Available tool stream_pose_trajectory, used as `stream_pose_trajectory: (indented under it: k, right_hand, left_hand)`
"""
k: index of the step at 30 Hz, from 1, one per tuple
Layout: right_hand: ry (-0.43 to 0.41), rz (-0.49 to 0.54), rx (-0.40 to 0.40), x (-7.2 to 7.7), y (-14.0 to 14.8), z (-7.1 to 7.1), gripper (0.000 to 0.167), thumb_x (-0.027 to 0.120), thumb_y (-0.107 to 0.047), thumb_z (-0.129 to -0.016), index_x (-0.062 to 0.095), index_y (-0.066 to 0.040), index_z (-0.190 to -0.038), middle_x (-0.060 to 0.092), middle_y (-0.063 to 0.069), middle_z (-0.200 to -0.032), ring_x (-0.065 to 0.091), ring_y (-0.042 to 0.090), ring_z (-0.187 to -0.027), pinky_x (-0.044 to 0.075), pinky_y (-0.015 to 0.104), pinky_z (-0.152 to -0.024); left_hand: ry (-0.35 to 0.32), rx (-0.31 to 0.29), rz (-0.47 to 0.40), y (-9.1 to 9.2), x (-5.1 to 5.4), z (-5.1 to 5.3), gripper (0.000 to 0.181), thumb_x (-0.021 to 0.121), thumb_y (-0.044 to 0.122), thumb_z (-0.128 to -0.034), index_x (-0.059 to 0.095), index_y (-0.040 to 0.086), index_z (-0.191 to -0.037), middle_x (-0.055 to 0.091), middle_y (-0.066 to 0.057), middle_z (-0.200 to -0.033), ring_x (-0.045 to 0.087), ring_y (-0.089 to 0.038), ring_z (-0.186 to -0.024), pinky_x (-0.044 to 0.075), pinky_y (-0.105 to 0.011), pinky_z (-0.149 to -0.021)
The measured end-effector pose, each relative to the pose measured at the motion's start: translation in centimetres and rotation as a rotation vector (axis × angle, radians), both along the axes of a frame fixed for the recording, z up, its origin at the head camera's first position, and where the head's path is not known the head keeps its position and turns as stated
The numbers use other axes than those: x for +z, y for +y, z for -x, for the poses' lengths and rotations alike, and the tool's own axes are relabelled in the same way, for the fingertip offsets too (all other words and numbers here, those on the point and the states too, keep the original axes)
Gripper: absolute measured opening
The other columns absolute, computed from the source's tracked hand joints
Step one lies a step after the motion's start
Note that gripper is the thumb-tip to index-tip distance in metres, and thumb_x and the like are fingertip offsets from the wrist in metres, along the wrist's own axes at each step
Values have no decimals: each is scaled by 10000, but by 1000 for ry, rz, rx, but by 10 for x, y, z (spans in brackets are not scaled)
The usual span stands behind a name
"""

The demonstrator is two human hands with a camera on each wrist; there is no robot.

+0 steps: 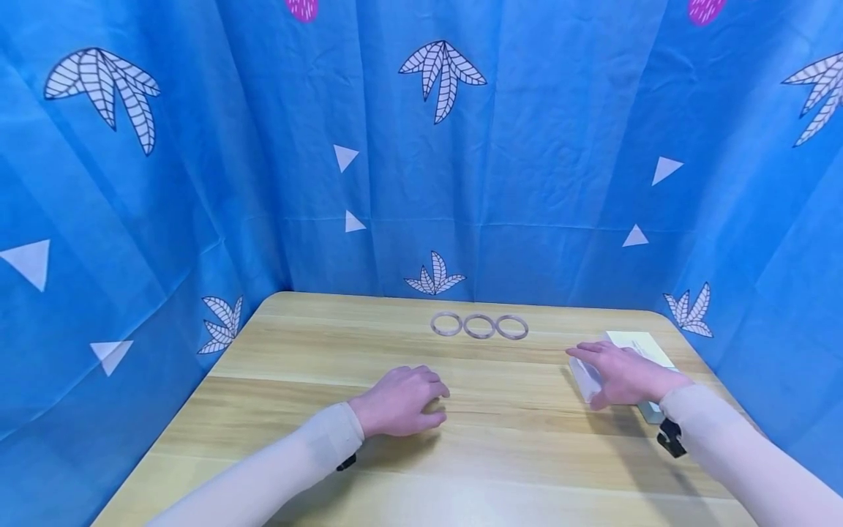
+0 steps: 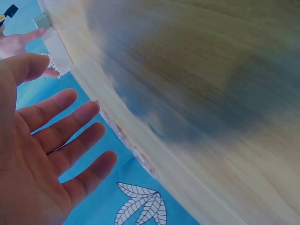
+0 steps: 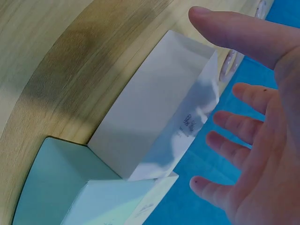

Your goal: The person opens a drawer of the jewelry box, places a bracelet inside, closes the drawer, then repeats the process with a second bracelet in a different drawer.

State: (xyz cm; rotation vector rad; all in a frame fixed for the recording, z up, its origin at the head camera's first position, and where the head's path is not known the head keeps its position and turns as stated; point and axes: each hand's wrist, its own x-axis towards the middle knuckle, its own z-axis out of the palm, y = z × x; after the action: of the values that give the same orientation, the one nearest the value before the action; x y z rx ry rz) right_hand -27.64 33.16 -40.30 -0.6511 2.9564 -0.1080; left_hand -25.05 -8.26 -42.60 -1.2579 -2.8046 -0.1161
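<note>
Rings (image 1: 479,337) three, boxes (image 3: 136,98) two, hands (image 1: 622,373) two

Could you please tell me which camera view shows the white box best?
The right wrist view: there the white box appears large, uncovered by the right hand, with dark print on one side. In the head view, that hand partly covers it; the left wrist view shows it small, near the upper left corner.

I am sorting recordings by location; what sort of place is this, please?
Probably a staged recording corner: a printed blue curtain closes off the back and sides of a wooden table, and a small black device shows under each wrist.
</note>
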Motion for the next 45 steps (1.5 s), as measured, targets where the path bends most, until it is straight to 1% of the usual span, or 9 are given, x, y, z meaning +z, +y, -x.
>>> stream_pose_trajectory:
  k: [5,7,12,14,17,24,27,38,45]
  right_hand:
    - [-23,-14,-12,0,3,3,937,891,-310,-663,489,-95,-1482,487,218,-1492,455,479,-1335,390,735,-969]
    - [-27,-21,-18,-1,4,5,942,892,-315,-661,487,-94,-1482,492,220,-1484,490,457,-1296,420,713,-943]
    - [-43,-5,-36,-3,10,8,951,893,-319,-659,481,-92,-1486,489,243,-1468,563,376,-1154,505,578,-832]
    - [-46,1,-42,-3,12,8,951,893,-315,-656,482,-93,-1485,491,250,-1460,575,353,-1105,513,532,-791]
    - [-47,-6,-48,-2,16,9,959,895,-316,-646,482,-97,-1483,499,259,-1447,577,348,-1082,506,511,-770]
    - [-110,-8,-91,0,24,12,996,898,-295,-645,442,-88,-1505,457,317,-1457,548,434,-1144,484,630,-845]
    - [-125,-7,-101,-1,26,13,993,897,-290,-653,437,-82,-1507,454,330,-1456,543,467,-1172,477,654,-868]
    - [-130,8,-99,-2,26,14,960,906,-315,-670,463,-86,-1490,469,328,-1441,547,463,-1167,471,660,-870]
    - [-123,8,-70,1,27,16,944,902,-330,-671,479,-80,-1477,487,314,-1435,554,451,-1180,479,646,-878]
  left_hand:
    - [-10,9,9,0,0,0,368,607,442,-965,707,208,-1231,701,45,-1203,628,-135,-1124,521,-386,-968]
    - [-14,12,9,0,0,-1,366,609,437,-966,707,209,-1235,702,44,-1203,629,-134,-1122,521,-382,-967]
    - [-15,12,11,0,-2,0,360,604,436,-969,710,220,-1237,704,47,-1211,630,-130,-1130,517,-376,-979]
    - [-13,11,13,0,-2,0,359,601,438,-971,712,224,-1236,704,48,-1217,630,-132,-1137,516,-380,-983]
    - [-10,8,14,0,-3,0,356,602,437,-971,713,228,-1237,703,48,-1219,629,-135,-1140,518,-388,-982]
    - [-17,4,12,0,-3,0,365,599,438,-971,703,239,-1260,695,50,-1248,621,-140,-1169,507,-401,-1002]
    - [-14,2,16,1,-3,0,373,592,445,-972,696,244,-1270,693,51,-1254,621,-139,-1172,508,-396,-999]
    - [-15,-2,20,2,-3,-1,403,583,454,-974,669,244,-1307,690,36,-1264,629,-145,-1163,517,-392,-983]
    - [-2,-13,12,3,-6,0,394,602,440,-967,673,240,-1298,697,45,-1245,636,-133,-1134,529,-377,-956]
